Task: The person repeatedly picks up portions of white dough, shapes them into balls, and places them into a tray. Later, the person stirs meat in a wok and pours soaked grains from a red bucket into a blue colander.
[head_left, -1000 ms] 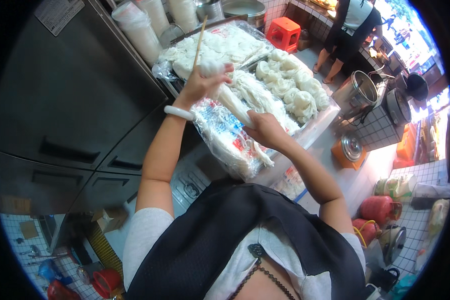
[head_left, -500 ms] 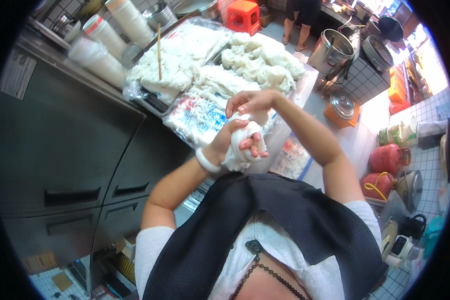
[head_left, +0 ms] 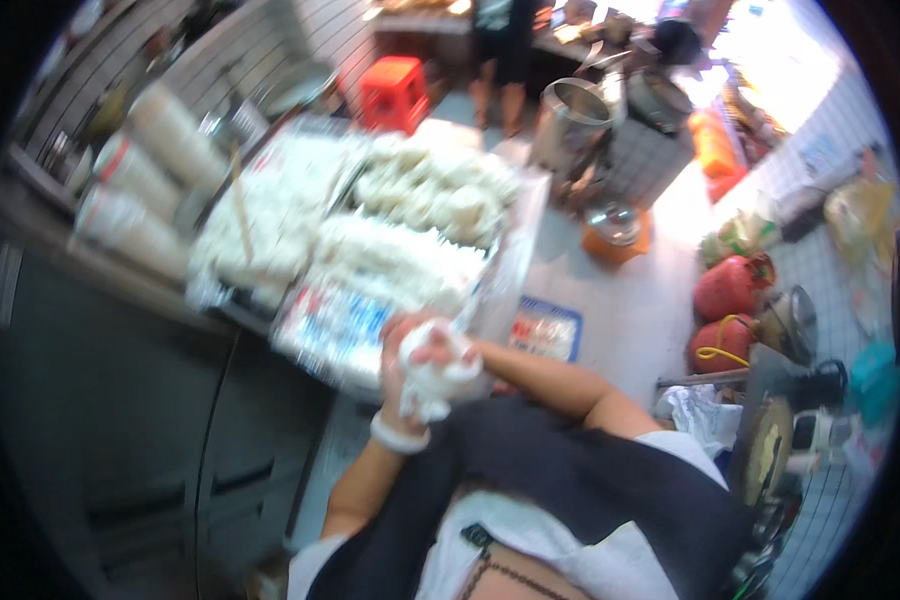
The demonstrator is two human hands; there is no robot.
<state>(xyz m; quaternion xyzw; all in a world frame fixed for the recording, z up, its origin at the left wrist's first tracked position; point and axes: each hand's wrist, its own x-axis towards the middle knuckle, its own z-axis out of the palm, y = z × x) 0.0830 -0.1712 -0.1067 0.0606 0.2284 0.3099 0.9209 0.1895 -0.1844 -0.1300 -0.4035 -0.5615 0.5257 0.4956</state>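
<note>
Dark metal cabinet fronts (head_left: pixel 130 440) fill the far left, with stacks of white bowls (head_left: pixel 135 230) leaning beyond them. Next to the right, a thin wooden stick (head_left: pixel 241 210) stands tilted in a spread of flat white noodles (head_left: pixel 290 185), and nearer the body lies a clear plastic wrapping (head_left: pixel 330 325) with red and blue print.

Just past its near right edge comes the left hand (head_left: pixel 394 385), a white bangle (head_left: pixel 400 435) at the wrist. Its fingers are curled into a bundle of white noodles (head_left: pixel 444 378) held up before the chest – fingertips show within the loop's opening. The bundle is a rounded coil rather than a long shape, so no clear long axis reads; a loose tail hangs from its lower side toward the apron (head_left: pixel 590 470).

From these fingers, the coiled noodles (head_left: pixel 425 200) lie almost straight ahead, away from the body and well apart, with a bed of loose noodles (head_left: pixel 400 265) between. The left hand is the one plainly in the bundle.

To its right, the right hand (head_left: pixel 473 353) comes in across the body, mostly hidden behind the bundle – whether its fingers grip or stand open I cannot tell. Farther right are an orange tub (head_left: pixel 610 245) with a metal lid and, last, two red gas cylinders (head_left: pixel 732 288).
</note>
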